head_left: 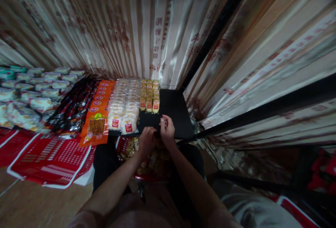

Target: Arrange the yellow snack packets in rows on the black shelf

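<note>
My left hand [147,140] and my right hand [167,128] meet at the near edge of a black shelf [174,116], fingers curled together. What they pinch is too dark and small to name. Just beyond them stand rows of small yellow snack packs [149,95]. Left of those lie rows of clear-wrapped white cakes with red labels [125,105]. Below my hands sits a red basket [136,158] with more wrapped snacks in it.
Orange packs [98,111], dark red-black sticks [75,105] and white-green bags [31,91] fill the shelf's left part. Flat red baskets [49,158] lie at lower left. Patterned curtains [131,25] hang behind; black bars [262,111] cross on the right.
</note>
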`<control>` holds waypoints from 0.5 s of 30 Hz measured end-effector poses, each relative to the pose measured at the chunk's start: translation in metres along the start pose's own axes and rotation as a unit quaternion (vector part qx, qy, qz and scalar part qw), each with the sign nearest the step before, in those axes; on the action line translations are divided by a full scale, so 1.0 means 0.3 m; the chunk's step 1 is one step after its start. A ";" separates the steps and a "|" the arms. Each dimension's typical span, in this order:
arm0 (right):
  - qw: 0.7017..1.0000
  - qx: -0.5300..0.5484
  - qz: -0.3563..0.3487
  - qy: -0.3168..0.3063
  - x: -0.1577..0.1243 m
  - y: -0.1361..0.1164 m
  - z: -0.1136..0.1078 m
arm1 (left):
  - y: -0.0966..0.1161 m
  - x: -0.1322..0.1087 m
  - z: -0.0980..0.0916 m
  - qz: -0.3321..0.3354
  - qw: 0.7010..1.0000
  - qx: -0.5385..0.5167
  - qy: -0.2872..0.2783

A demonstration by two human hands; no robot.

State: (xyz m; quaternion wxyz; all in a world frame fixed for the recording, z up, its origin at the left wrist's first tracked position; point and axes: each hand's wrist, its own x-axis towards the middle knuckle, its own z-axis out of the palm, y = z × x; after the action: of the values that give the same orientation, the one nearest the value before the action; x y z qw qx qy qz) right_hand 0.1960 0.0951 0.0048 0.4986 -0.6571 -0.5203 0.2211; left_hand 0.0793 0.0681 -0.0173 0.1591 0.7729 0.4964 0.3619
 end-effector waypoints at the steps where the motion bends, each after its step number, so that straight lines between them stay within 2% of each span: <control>1: 0.999 0.012 0.006 -0.031 -0.048 -0.006 -0.012 | 0.001 -0.050 -0.005 0.005 1.000 -0.004 -0.019; 4: 0.989 -0.009 -0.023 -0.146 -0.185 -0.006 -0.029 | -0.010 -0.193 -0.002 0.003 0.996 -0.013 -0.088; 8: 0.954 -0.127 -0.011 -0.271 -0.302 0.044 0.002 | -0.043 -0.306 0.015 -0.130 0.975 0.024 -0.176; 11: 0.926 -0.191 0.031 -0.325 -0.330 0.090 0.041 | -0.068 -0.316 0.019 -0.209 0.956 0.036 -0.204; 15: 0.915 -0.211 0.057 -0.340 -0.323 0.117 0.091 | -0.095 -0.270 0.027 -0.260 0.949 0.009 -0.180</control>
State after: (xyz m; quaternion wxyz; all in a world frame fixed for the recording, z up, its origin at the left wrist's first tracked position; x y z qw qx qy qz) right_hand 0.1552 0.0204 -0.0595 0.1284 -0.6607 -0.6546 0.3441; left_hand 0.0465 0.0106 -0.0725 0.3274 0.6706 0.6467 0.1580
